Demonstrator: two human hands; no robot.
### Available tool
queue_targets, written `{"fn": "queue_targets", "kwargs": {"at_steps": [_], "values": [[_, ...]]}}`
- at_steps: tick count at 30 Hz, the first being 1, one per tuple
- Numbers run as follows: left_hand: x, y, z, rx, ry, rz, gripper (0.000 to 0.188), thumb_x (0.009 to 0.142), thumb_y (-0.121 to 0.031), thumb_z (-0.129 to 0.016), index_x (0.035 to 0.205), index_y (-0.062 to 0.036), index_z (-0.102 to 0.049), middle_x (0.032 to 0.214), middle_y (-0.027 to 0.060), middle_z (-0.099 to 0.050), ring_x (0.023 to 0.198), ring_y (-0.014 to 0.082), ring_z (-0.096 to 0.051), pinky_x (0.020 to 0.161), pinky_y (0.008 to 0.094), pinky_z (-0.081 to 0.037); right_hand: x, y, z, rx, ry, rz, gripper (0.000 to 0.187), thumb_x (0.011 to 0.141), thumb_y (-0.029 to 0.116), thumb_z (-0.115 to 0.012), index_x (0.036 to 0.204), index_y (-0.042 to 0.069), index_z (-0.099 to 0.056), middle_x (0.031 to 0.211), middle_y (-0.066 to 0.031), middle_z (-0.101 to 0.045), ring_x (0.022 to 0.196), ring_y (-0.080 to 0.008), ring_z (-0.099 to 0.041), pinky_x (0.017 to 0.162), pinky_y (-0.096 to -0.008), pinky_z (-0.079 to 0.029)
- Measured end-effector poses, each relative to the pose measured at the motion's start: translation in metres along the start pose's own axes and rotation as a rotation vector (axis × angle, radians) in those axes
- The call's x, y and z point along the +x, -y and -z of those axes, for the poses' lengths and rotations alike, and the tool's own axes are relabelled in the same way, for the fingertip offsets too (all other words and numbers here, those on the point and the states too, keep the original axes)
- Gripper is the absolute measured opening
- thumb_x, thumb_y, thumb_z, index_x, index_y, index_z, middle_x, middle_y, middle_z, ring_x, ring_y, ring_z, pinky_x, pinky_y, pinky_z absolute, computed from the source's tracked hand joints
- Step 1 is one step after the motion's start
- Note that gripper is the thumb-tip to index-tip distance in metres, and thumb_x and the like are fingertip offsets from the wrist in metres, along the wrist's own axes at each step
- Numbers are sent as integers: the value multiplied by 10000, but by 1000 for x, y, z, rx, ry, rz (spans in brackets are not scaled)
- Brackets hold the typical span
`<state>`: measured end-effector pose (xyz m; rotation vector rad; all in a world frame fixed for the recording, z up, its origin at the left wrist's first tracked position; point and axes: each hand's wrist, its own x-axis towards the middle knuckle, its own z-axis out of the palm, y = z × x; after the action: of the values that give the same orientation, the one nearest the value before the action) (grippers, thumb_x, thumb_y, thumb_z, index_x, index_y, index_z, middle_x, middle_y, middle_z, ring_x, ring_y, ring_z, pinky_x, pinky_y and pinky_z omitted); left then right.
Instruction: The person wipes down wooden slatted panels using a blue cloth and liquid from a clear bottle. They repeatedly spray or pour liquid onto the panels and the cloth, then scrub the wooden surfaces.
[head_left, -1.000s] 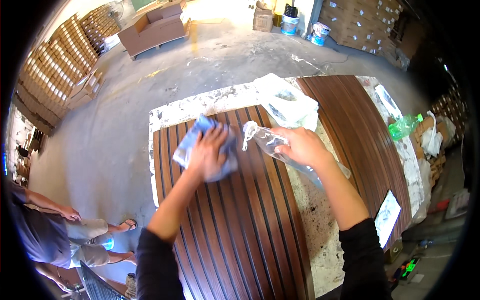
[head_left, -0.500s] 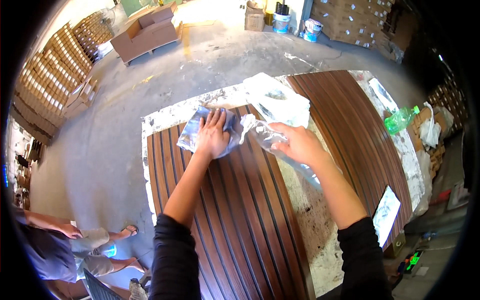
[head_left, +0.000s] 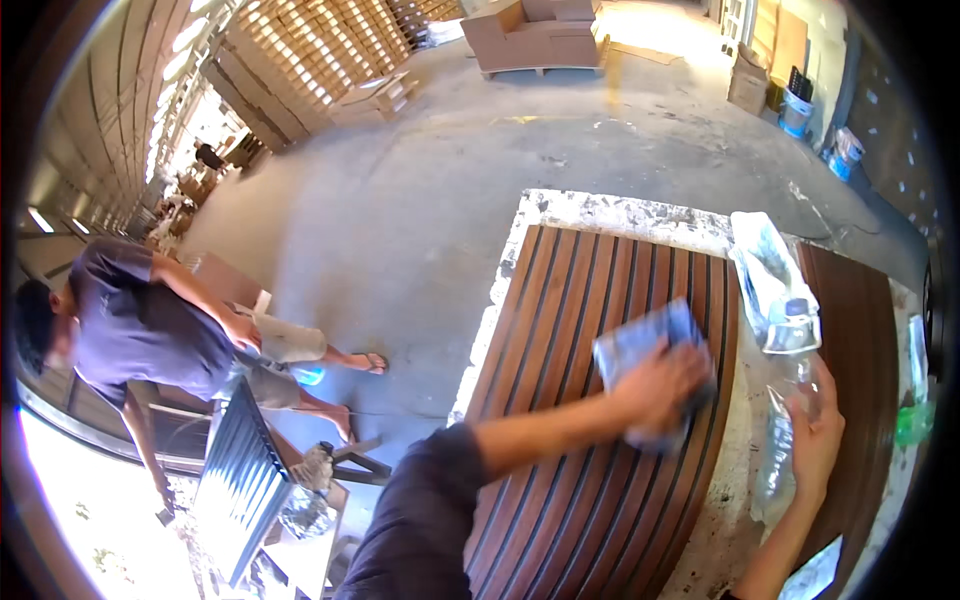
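A panel of dark brown wooden slats (head_left: 590, 330) with black grooves lies on a pale, paint-stained tabletop (head_left: 630, 215). My left hand (head_left: 665, 385), smeared by motion, presses a folded blue-grey cloth (head_left: 640, 335) onto the slats. Its fingers look bent over the cloth. My right hand (head_left: 820, 435) is wrapped around a clear plastic bottle (head_left: 775, 460) just right of the panel. The bottle's upper end overlaps the near end of an open white container (head_left: 765, 250), so whether they touch I cannot tell.
A second slatted panel (head_left: 850, 310) lies on the right, beside a green bottle (head_left: 914, 425). Leftward, another person (head_left: 160, 330) bends by a dark ribbed panel (head_left: 240, 480). Cartons (head_left: 530, 40), stacked pallets (head_left: 320, 50) and paint buckets (head_left: 795, 112) stand on the far floor.
My view has turned left, bringing more of the other person into sight. My left hand has moved the cloth rightward and nearer across the slats. The bottle has stayed in my right hand.
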<state>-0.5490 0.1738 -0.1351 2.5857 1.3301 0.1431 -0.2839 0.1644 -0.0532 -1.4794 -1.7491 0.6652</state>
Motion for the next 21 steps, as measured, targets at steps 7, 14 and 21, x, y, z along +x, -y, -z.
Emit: {"fn": "queue_targets", "kwargs": {"at_steps": [7,14,21], "values": [[47,109,19,30,-339,535,656,862,-398,-526,1441,-131,-375,1534,112,-298,1424,305,-243,1144,540,-172,-41,3,2,116,-147,-98,523,878,32,-635,1371,50,-462,1201,-138,-603,1078,-180,-570,908,-309,-479],[-125,-79,-16,-151,53,151,817,820,-417,-608,1508,-178,-237,1569,109,-212,1448,315,-177,1144,597,-111,-134,-32,47,269,-619,144,717,909,85,-608,1483,30,-181,1448,-178,-382,1239,-265,-494,997,-392,-434],[-124,46,19,36,-134,490,664,811,-281,-623,1428,-189,-396,1516,90,-335,1413,293,-275,1146,574,-120,-209,-34,24,234,-572,-138,599,906,35,-571,1416,44,-257,1350,-176,-464,1195,-226,-483,1008,-363,-384]]}}
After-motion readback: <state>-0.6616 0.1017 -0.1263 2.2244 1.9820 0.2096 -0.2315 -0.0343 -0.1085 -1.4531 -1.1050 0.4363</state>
